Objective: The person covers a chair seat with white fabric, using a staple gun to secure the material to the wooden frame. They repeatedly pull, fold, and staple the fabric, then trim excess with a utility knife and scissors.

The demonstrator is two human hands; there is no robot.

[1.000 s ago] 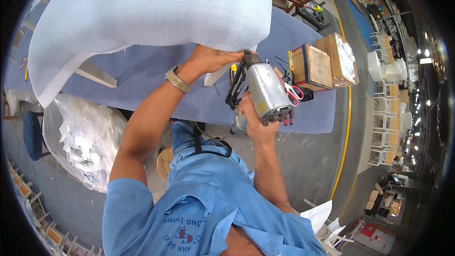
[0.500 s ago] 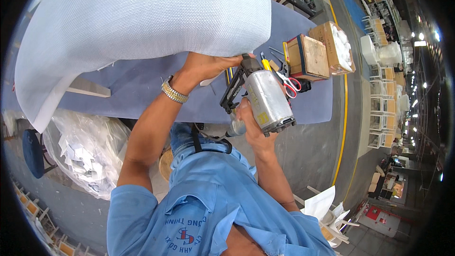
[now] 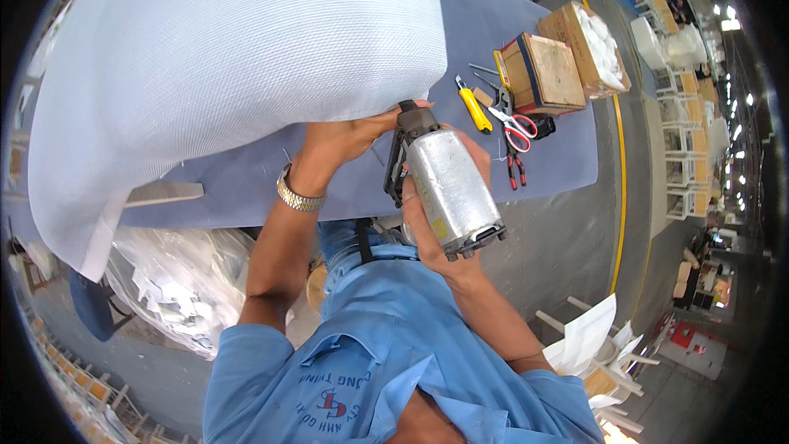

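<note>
A large upholstered chair piece in pale blue-grey woven fabric [image 3: 246, 41] rests on the table at the upper left, a light leg [image 3: 164, 193] showing below it. My left hand [image 3: 349, 138], a watch on its wrist, grips the fabric's lower edge near the right corner; its fingertips are partly hidden. My right hand [image 3: 427, 218] is wrapped around the handle of a silver and black staple gun [image 3: 454, 185]. The gun's nose is up against the fabric edge, right beside my left fingertips; the exact contact is hidden.
On the blue-covered table [image 3: 546, 173] lie a yellow utility knife [image 3: 474, 110], red-and-white scissors [image 3: 516, 127] and red-handled pliers [image 3: 515, 171]. Beyond them stand a wooden box [image 3: 551, 74] and a carton of white stuff [image 3: 600, 49]. A clear plastic bag of scraps [image 3: 177, 288] sits below left.
The chair piece has shifted left on the table, my left hand along with it. The staple gun has turned and moved closer to the fabric edge, uncovering the knife, scissors and pliers.
</note>
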